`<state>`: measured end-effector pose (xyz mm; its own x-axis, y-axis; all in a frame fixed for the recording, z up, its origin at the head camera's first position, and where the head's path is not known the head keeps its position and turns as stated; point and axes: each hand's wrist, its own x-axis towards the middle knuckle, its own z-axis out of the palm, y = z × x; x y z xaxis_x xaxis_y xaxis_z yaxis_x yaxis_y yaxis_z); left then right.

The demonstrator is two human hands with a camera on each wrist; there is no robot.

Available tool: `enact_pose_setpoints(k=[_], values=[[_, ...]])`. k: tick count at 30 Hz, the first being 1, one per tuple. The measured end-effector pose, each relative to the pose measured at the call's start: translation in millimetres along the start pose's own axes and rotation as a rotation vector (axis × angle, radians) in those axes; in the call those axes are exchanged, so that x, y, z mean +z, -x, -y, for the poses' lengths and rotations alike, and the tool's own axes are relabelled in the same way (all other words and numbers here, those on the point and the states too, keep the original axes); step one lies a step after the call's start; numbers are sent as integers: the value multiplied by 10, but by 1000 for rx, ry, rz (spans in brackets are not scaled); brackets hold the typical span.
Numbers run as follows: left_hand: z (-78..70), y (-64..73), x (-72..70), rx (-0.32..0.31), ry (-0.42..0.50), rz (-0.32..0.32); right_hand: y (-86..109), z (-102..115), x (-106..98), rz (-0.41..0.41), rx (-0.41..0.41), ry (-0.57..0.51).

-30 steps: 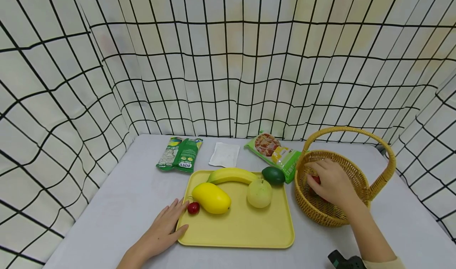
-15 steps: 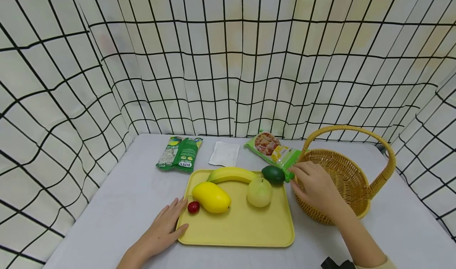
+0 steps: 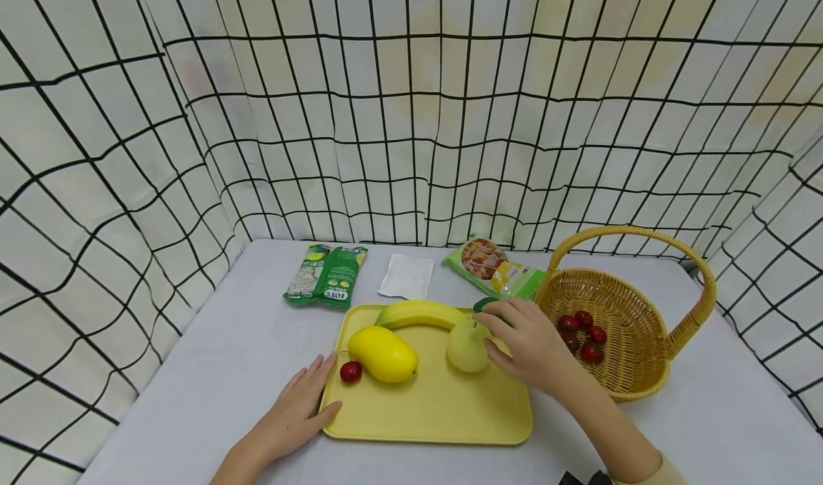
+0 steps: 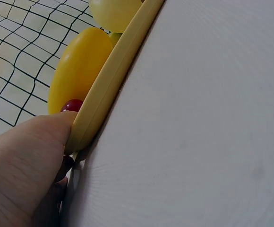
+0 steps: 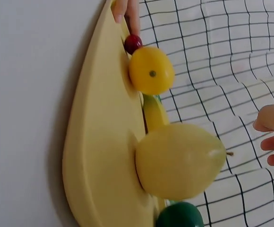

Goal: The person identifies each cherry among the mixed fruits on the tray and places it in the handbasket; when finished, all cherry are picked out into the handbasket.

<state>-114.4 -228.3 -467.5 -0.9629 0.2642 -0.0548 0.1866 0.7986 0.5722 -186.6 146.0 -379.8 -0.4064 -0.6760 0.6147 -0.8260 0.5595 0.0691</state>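
Note:
My left hand (image 3: 292, 408) rests against the left edge of the yellow tray (image 3: 424, 424), its fingers straight and its thumb over the rim. Beside those fingertips lie a red cherry (image 3: 351, 371) and a yellow mango (image 3: 383, 354). My right hand (image 3: 530, 342) hovers above the tray's right side with loosely bent fingers that hold nothing. Nearest to it is a pale green pear (image 3: 467, 346); the right wrist view shows a gap between the fingers and the pear's stem. A dark green avocado-like fruit (image 5: 180, 215) sits behind the pear, partly hidden by the hand in the head view.
A banana (image 3: 421, 314) lies along the tray's back. On the right stands a wicker basket (image 3: 633, 371) with a tall handle, several cherries (image 3: 591, 335) inside. Behind the tray are a green snack bag (image 3: 328, 276), a white packet (image 3: 407, 276) and a light-green food packet (image 3: 495, 267).
My right hand has left the basket, uncovering the cherries inside, and has moved left over the pear. My left hand has stayed at the tray's edge.

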Motion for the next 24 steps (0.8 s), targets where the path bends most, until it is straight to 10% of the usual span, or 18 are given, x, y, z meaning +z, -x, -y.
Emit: enact_pose_setpoints(k=[24], values=[[-3,-2,-9,12,11,1,-403,556,499,132,-209,-51]])
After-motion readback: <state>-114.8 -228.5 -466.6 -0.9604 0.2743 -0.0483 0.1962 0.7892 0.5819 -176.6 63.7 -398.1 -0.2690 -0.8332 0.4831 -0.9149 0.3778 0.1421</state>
